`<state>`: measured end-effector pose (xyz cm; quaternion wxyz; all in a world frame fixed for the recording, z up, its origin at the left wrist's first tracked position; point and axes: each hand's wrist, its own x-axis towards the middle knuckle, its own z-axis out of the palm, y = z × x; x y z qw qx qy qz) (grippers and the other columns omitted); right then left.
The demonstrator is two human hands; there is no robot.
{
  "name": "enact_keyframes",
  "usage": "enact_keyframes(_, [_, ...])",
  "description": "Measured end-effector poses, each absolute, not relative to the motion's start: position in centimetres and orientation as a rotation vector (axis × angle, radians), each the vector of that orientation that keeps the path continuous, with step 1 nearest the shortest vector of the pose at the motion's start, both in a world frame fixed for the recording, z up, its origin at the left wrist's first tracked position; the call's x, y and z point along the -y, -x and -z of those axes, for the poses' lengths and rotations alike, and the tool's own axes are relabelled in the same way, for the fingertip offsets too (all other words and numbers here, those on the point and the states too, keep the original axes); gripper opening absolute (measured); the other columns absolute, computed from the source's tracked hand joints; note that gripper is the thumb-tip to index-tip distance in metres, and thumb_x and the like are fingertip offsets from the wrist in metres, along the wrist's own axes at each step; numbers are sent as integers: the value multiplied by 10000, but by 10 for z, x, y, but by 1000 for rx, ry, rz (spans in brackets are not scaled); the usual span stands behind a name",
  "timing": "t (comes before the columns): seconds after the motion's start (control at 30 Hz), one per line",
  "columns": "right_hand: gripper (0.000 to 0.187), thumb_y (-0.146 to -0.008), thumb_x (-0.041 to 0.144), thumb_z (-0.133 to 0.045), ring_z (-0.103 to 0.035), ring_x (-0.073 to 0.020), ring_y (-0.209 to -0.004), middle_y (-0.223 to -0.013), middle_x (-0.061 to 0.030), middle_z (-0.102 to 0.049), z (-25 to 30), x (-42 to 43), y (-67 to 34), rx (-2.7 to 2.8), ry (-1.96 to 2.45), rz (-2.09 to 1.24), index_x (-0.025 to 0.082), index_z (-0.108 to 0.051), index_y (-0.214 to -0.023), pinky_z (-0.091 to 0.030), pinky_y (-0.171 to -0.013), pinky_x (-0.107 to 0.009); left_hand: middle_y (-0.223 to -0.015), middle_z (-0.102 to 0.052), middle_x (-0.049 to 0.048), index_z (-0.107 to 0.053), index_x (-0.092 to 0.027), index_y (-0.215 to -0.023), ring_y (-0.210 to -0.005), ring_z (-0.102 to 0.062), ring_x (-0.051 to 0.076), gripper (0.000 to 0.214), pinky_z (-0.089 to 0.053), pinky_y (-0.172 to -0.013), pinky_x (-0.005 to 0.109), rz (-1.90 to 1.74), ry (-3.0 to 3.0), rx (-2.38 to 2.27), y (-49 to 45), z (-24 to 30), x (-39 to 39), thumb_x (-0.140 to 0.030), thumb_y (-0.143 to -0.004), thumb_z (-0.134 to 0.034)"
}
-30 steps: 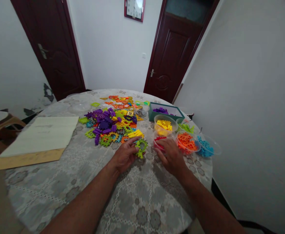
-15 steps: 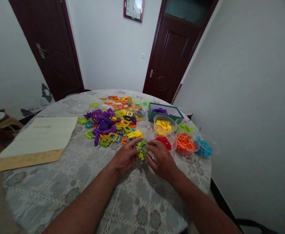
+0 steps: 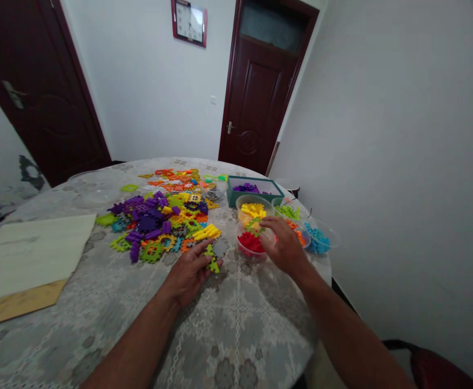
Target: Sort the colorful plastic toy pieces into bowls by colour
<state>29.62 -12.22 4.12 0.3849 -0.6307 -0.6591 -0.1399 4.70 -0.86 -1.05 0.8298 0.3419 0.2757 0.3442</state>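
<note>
My left hand (image 3: 190, 270) rests on the patterned table (image 3: 236, 329) with its fingers closed on a green and grey block piece (image 3: 214, 256). My right hand (image 3: 283, 246) is raised over the bowls at the right and pinches a green block piece (image 3: 255, 224) above the bowl of red pieces (image 3: 249, 244). A heap of mixed coloured blocks (image 3: 161, 219) lies just beyond my left hand.
Bowls of yellow pieces (image 3: 250, 208), green pieces (image 3: 287, 210) and blue pieces (image 3: 317, 237), and a teal box with purple pieces (image 3: 252, 189), stand at the right edge. A pale board (image 3: 26, 254) lies at the left. A red chair seat (image 3: 439, 373) shows at bottom right.
My right hand has left the piece held with the left hand and moved right over the bowls with a green piece in it. The camera has turned to the right.
</note>
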Motion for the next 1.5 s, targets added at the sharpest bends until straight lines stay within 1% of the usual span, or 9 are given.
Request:
enact_keyframes(0.23, [215, -923, 286, -597, -634, -304, -1053, -1074, -171, -729, -59, 82, -420, 1301, 2008, 699, 158, -723, -1041, -503, -1025, -477, -909, -688, 45, -718, -141, -1288, -773, -727, 161, 505, -695, -836, 375, -709, -762, -575, -45, 11, 9, -21, -799, -758])
enact_keyframes(0.4, [245, -942, 245, -528, -626, -324, -1098, -1126, -200, -720, -53, 79, -413, 1293, 1989, 733, 142, -717, -1059, -466, -1044, -492, -917, -695, 52, -661, -164, -1373, -745, -708, 176, 596, -702, -797, 473, -664, -778, -564, -44, 12, 9, -43, -797, -753])
enact_keyframes(0.53, [251, -994, 274, -524, -674, -289, -1081, -1150, -161, -745, -44, 89, -339, 1501, 1786, 489, 168, -717, -1113, -513, -1022, -443, -881, -671, 28, -689, -185, -1334, -724, -695, 161, 577, -699, -803, 476, -675, -779, -567, -44, 11, 11, -54, -778, -762])
enact_keyframes(0.6, [250, -1025, 306, -533, -701, -250, -973, -1121, -135, -757, -42, 96, -296, 1589, 1743, 277, 181, -720, -1132, -548, -940, -398, -959, -697, 56, -698, -193, -1320, -791, -718, 185, 565, -698, -799, 470, -671, -791, -548, -44, 11, 12, -77, -774, -784])
enact_keyframes(0.73, [265, -1013, 298, -606, -708, -227, -939, -1073, -107, -768, -36, 106, -233, 1707, 1685, -16, 179, -712, -1224, -550, -905, -366, -1123, -725, 105, -699, -207, -1332, -902, -735, 225, 586, -694, -801, 458, -651, -835, -491, -43, 10, 14, -115, -769, -829])
enact_keyframes(0.97, [318, -972, 204, -594, -700, -204, -864, -1005, -82, -769, -34, 103, -220, 1596, 1687, -144, 180, -704, -1269, -543, -856, -339, -1114, -748, 132, -674, -197, -1339, -1007, -755, 271, 574, -682, -813, 422, -660, -847, -511, -44, 12, 13, -134, -792, -839])
enact_keyframes(1.17, [123, -947, 218, -628, -671, -183, -824, -887, -29, -742, -63, 111, -240, 1674, 1745, -227, 203, -728, -1016, -488, -802, -304, -1261, -738, 175, -668, -179, -1226, -1011, -768, 260, 497, -660, -750, 336, -742, -816, -593, -46, 12, 10, -162, -772, -869])
enact_keyframes(1.33, [125, -926, 265, -646, -642, -158, -780, -856, -12, -721, -69, 95, -257, 1765, 1718, -405, 198, -744, -965, -464, -733, -265, -1157, -757, 134, -682, -190, -1145, -1007, -756, 246, 456, -639, -763, 321, -865, -802, -617, -47, 16, 6, -207, -735, -880])
enact_keyframes(1.5, [114, -872, 284, -716, -604, -134, -673, -736, 10, -693, -83, 28, -277, 1750, 1868, -482, 181, -760, -854, -416, -620, -226, -1067, -726, 58, -732, -217, -1091, -897, -716, 187, 448, -611, -741, 300, -1025, -830, -730, -48, 22, 0, -267, -675, -891])
